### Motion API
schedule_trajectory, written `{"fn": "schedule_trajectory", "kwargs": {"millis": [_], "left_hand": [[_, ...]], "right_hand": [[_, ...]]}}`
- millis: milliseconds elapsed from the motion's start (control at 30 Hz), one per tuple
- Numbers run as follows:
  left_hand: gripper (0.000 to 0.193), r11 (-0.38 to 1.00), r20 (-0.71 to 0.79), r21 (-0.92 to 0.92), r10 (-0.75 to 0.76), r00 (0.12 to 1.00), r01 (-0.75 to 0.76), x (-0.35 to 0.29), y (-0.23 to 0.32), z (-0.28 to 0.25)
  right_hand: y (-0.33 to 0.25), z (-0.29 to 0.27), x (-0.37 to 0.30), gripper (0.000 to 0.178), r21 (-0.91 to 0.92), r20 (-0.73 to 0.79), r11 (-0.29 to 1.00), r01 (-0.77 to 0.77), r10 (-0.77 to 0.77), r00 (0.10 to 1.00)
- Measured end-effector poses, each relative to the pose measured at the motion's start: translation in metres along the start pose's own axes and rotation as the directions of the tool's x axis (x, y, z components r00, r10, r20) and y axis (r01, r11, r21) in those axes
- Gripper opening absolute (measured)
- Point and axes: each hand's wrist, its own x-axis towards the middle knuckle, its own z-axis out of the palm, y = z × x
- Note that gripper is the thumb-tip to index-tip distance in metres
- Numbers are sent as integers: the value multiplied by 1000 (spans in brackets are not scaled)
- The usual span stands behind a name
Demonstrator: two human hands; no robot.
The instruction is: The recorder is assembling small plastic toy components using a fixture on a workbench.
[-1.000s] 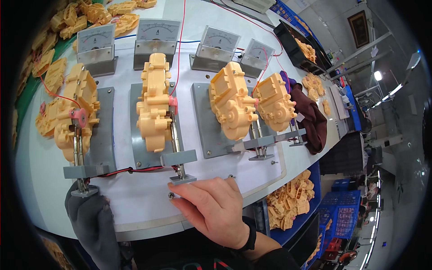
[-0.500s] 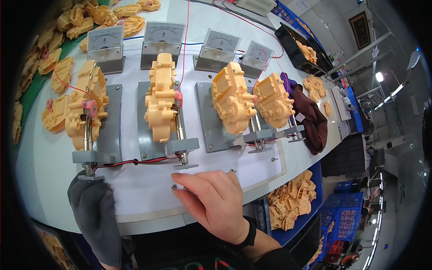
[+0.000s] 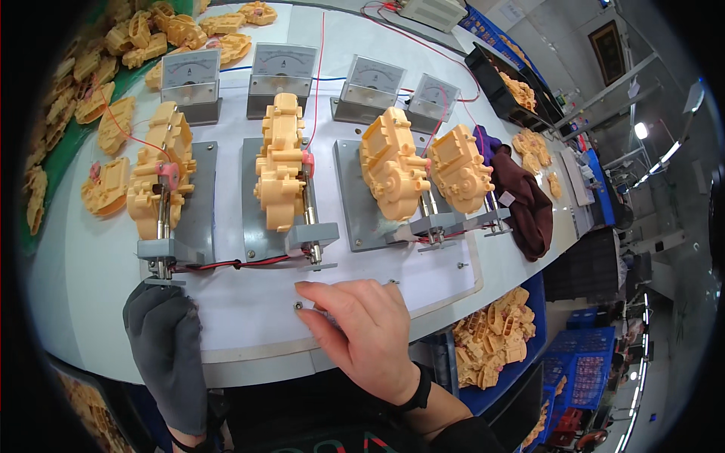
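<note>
My left hand (image 3: 162, 332), in a dark grey glove, is curled at the table's front edge. Its knuckles touch the small metal plate (image 3: 165, 282) under the leftmost test fixture, and its fingertips are hidden. On that fixture's grey base leans a yellow plastic gearbox housing (image 3: 158, 170), with a pink part against the metal pins (image 3: 164, 211). My bare right hand (image 3: 362, 332) hovers over the white sheet, thumb and forefinger apart, the other fingers bent, nothing visible between them. Beside its thumb stands a small metal bolt (image 3: 298, 305). The second housing (image 3: 279, 162) sits on its fixture just beyond.
Two more housings (image 3: 393, 162) (image 3: 462, 167) stand on fixtures to the right. Several analogue meters (image 3: 281, 68) line up behind, joined by red and blue wires. Loose housings pile on green cloth (image 3: 57, 162) at left. A blue crate (image 3: 538, 332) of parts and a maroon cloth (image 3: 521, 200) are at right.
The whole view has shifted slightly, so the fixtures at left appear a little higher and further right. Both hands keep nearly the same pose and place relative to the fixtures.
</note>
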Motion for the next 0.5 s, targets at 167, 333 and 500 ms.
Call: {"fn": "schedule_trajectory", "kwargs": {"millis": [167, 333, 500], "left_hand": [[19, 989, 5, -11, 145, 989, -145, 4, -1, -2], [18, 980, -19, 0, 199, 980, -199, 6, -5, -4], [18, 978, 19, -27, 209, 978, -208, 6, -4, -4]], "right_hand": [[-1, -2, -3, 30, -1, 21, 1000, -24, 24, 999], [-5, -3, -5, 29, -10, -1, 1000, -24, 24, 1000], [-1, 0, -6, 29, -25, -20, 999, -35, 35, 999]]}}
